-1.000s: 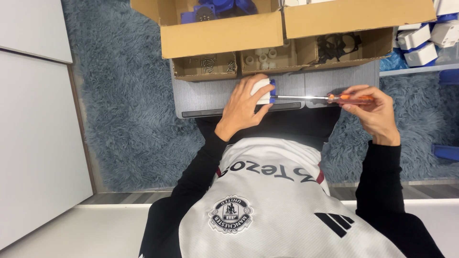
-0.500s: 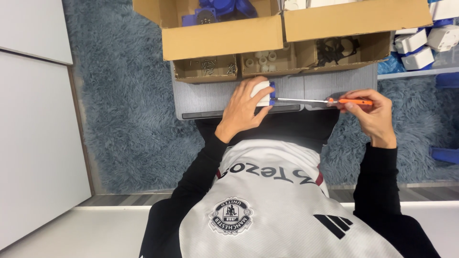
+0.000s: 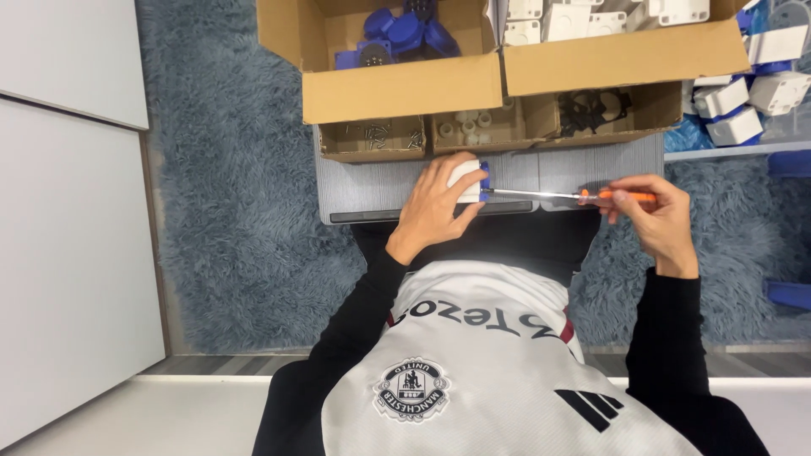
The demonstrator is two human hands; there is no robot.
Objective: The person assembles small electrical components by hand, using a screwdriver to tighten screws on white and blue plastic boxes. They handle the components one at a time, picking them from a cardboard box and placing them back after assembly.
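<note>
My left hand is closed around a small white and blue plastic part and holds it on a grey ribbed board. My right hand pinches the orange handle of a thin screwdriver. Its metal shaft runs level to the left, and the tip meets the blue side of the part. Both arms wear black sleeves.
Behind the board stand open cardboard boxes: blue parts, white parts, small trays with screws, white bits and black pieces. More white and blue parts lie at the right. A blue-grey shaggy rug surrounds everything.
My right fingers have shifted a little on the screwdriver handle. The left hand keeps its hold on the part, and the tip stays against it.
</note>
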